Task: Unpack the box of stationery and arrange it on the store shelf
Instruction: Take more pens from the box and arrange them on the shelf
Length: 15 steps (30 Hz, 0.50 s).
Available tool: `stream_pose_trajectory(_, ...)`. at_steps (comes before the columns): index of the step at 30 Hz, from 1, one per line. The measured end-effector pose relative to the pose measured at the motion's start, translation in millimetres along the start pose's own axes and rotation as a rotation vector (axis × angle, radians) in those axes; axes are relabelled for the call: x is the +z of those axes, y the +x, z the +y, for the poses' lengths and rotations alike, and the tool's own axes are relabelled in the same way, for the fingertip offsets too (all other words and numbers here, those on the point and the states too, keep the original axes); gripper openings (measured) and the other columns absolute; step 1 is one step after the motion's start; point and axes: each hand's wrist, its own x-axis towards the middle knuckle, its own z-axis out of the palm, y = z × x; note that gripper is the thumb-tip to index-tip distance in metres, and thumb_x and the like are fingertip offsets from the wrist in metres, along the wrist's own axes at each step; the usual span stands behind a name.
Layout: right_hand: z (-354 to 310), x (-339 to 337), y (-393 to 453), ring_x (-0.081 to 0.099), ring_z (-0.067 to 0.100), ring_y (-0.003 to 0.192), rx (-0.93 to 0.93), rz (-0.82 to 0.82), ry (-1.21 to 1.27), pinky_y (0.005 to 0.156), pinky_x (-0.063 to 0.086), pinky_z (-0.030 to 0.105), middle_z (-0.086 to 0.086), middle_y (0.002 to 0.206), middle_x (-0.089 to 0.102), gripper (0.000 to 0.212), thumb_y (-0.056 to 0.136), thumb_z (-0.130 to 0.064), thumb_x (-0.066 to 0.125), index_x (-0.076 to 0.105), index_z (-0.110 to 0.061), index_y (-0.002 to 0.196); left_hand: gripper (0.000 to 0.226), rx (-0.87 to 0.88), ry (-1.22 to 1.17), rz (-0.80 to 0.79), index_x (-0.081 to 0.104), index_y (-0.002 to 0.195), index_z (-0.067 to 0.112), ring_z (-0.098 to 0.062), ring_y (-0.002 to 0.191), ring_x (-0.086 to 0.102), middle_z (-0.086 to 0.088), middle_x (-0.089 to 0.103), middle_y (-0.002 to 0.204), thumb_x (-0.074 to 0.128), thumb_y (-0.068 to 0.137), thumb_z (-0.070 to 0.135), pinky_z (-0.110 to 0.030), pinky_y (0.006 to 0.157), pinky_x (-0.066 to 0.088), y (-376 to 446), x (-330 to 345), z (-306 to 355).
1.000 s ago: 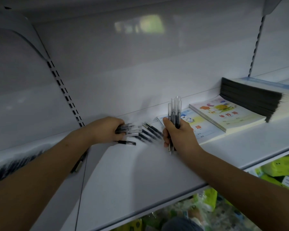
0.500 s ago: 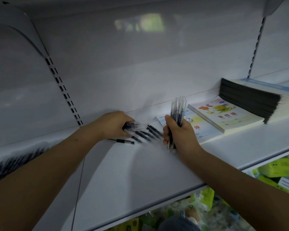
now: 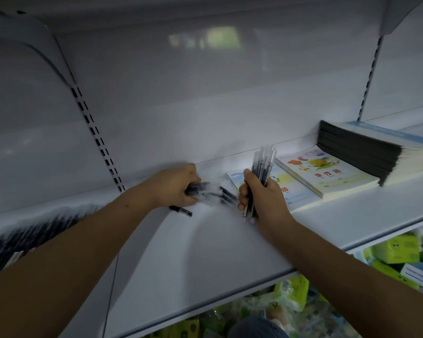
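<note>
Both hands are up on the white shelf (image 3: 205, 252). The right hand (image 3: 261, 198) has its fingers wrapped tight round a bundle of pens (image 3: 263, 167), held upright with the clear caps poking out above the fist and the lower ends close to the shelf. The left hand (image 3: 174, 186) curls over a blurred heap of loose pens (image 3: 215, 193) lying flat on the shelf between the two hands; its grip looks clamped on several of them. One single pen (image 3: 181, 211) lies just below that hand. To the right, thin exercise books (image 3: 325, 174) lie flat, touching the right hand's bundle from behind, and a thick stack of notebooks (image 3: 359, 150) sits beyond them.
</note>
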Motion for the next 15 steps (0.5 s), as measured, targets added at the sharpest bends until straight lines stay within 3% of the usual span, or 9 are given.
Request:
stream_pose_trajectory(2, -1.9, -1.4, -0.2, 0.044, 0.018, 0.047, 0.016, -0.004, 0.092, 0.045, 0.042, 0.028, 0.004, 0.059, 0.049, 0.028, 0.098, -0.026, 0.057, 0.048, -0.011, 0.076, 0.031, -0.092, -0.128, 0.132, 0.048, 0.075, 0.019, -0.011, 0.065, 0.046, 0.008, 0.042, 0.081, 0.074, 0.084, 0.032, -0.033, 0.062, 0.036, -7.5, -8.8, 0.0)
stream_pose_trajectory(5, -4.9, -2.0, 2.0, 0.047, 0.017, 0.048, 0.047, 0.016, 0.223, 0.045, 0.043, 0.028, 0.005, 0.060, 0.054, 0.020, 0.098, -0.020, 0.057, 0.051, -0.009, 0.081, 0.034, -0.300, -0.278, 0.329, 0.048, 0.075, 0.016, -0.020, 0.070, 0.053, -0.003, 0.049, 0.079, 0.071, 0.087, 0.037, -0.033, 0.065, 0.042, -27.4, -20.6, 7.0)
stream_pose_trajectory(7, -8.4, -1.4, 5.1, 0.049, 0.016, 0.049, 0.051, 0.028, 0.178, 0.043, 0.043, 0.026, 0.006, 0.065, 0.057, 0.015, 0.097, -0.015, 0.058, 0.056, -0.006, 0.085, 0.035, -0.404, -0.462, 0.456, 0.051, 0.070, 0.014, -0.022, 0.067, 0.058, -0.008, 0.056, 0.074, 0.070, 0.089, 0.036, -0.031, 0.063, 0.046, -41.8, -20.6, 13.0)
stream_pose_trajectory(10, -22.8, 2.4, 11.1, 0.043, 0.013, 0.045, 0.016, -0.043, -0.163, 0.040, 0.039, 0.022, 0.007, 0.067, 0.054, 0.008, 0.094, -0.010, 0.058, 0.058, -0.005, 0.087, 0.035, -0.534, -0.884, 0.631, 0.065, 0.072, 0.005, -0.016, 0.057, 0.064, -0.004, 0.066, 0.061, 0.067, 0.092, 0.033, -0.024, 0.055, 0.050, -60.5, -7.4, 26.2)
stream_pose_trajectory(13, -40.5, 5.3, 24.3, 0.042, 0.014, 0.042, -0.037, -0.143, -0.646, 0.041, 0.037, 0.021, 0.006, 0.060, 0.053, 0.012, 0.089, -0.013, 0.064, 0.058, -0.006, 0.080, 0.030, -0.655, -1.368, 0.779, 0.061, 0.069, 0.008, -0.019, 0.052, 0.058, -0.005, 0.061, 0.058, 0.068, 0.092, 0.027, -0.030, 0.055, 0.053, -71.9, 17.6, 38.3)
stream_pose_trajectory(15, -43.5, 9.6, 35.9, 0.047, 0.017, 0.044, -0.079, -0.201, -0.975, 0.043, 0.039, 0.022, 0.006, 0.060, 0.056, 0.017, 0.085, -0.021, 0.069, 0.061, -0.008, 0.078, 0.027, -0.686, -1.588, 0.829, 0.056, 0.070, 0.011, -0.016, 0.047, 0.051, -0.004, 0.055, 0.057, 0.067, 0.093, 0.023, -0.027, 0.048, 0.049, -76.3, 27.0, 42.8)
